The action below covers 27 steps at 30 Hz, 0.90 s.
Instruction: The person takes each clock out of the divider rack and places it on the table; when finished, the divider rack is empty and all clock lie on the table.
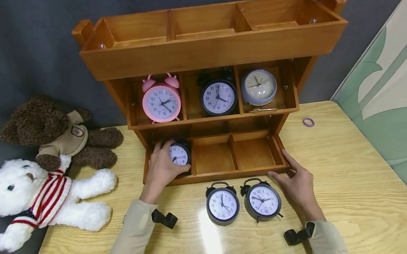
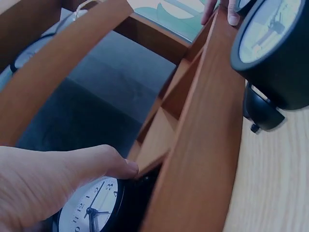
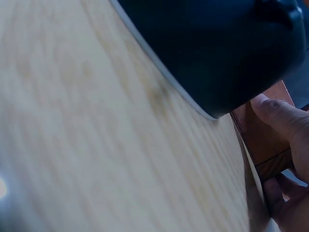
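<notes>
My left hand [image 1: 160, 167] grips a black alarm clock [image 1: 179, 155] inside the bottom-left compartment of a wooden shelf [image 1: 215, 53]. In the left wrist view, the thumb lies across the edge of this clock [image 2: 91, 205]; its twin bells are hidden. At the shelf's lower right corner, my right hand [image 1: 297, 183] holds the wood, thumb on the front board and fingers along the side. Two more black alarm clocks lie face up on the table before the shelf, the left clock [image 1: 223, 206] and the right clock [image 1: 263, 201], which is nearest my right hand.
The middle tier holds a pink alarm clock [image 1: 161, 103], a black clock [image 1: 219, 97], a grey-blue round clock [image 1: 259, 86] and a gold pen [image 1: 263, 109]. A brown bear [image 1: 62, 135] and a white bear [image 1: 49, 197] lie left. A purple ring [image 1: 308, 119] lies right.
</notes>
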Available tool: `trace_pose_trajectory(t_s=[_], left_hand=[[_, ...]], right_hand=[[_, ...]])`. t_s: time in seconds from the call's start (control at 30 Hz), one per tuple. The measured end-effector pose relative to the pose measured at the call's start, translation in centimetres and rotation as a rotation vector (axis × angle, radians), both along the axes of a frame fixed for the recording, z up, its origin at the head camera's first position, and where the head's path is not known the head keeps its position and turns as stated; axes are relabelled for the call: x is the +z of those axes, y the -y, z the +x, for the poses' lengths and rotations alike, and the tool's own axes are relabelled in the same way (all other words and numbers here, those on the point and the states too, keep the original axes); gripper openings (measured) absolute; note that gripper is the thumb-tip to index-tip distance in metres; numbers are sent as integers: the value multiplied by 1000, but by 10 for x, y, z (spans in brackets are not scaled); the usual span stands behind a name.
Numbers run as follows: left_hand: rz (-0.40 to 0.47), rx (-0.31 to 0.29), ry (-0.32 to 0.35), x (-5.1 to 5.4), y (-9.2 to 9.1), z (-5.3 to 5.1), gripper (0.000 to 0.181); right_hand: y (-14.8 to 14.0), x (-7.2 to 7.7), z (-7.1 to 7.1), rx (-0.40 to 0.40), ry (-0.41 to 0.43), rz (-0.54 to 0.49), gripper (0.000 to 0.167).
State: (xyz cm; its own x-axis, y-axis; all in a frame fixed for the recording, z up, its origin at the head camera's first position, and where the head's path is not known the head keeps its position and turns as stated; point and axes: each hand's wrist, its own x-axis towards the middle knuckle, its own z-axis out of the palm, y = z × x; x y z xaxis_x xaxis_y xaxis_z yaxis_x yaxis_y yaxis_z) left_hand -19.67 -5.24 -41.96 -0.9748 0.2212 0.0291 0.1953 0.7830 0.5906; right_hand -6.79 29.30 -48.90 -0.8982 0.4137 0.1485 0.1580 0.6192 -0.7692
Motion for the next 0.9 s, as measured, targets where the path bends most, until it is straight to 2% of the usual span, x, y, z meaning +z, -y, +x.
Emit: trace_pose_trajectory(t_s=[0.13, 0.23, 0.43, 0.57, 0.73, 0.9], left_hand=[[1, -3, -25, 10, -1, 8, 92], [7, -16, -50, 20, -1, 17, 90], [7, -62, -102, 39, 3, 44, 89], [-6, -84, -84, 49, 10, 65, 88], [-51, -87, -26, 52, 21, 93, 89], [-71, -98, 1, 45, 26, 117, 88]], right_hand=[[1, 0, 0, -1, -4, 7, 83], [1, 0, 0, -4, -1, 10, 83], [0, 1, 1, -4, 10, 18, 83], [0, 1, 1, -6, 6, 17, 83], [0, -1, 1, -3, 7, 17, 84], [-1, -1, 0, -4, 8, 7, 84]])
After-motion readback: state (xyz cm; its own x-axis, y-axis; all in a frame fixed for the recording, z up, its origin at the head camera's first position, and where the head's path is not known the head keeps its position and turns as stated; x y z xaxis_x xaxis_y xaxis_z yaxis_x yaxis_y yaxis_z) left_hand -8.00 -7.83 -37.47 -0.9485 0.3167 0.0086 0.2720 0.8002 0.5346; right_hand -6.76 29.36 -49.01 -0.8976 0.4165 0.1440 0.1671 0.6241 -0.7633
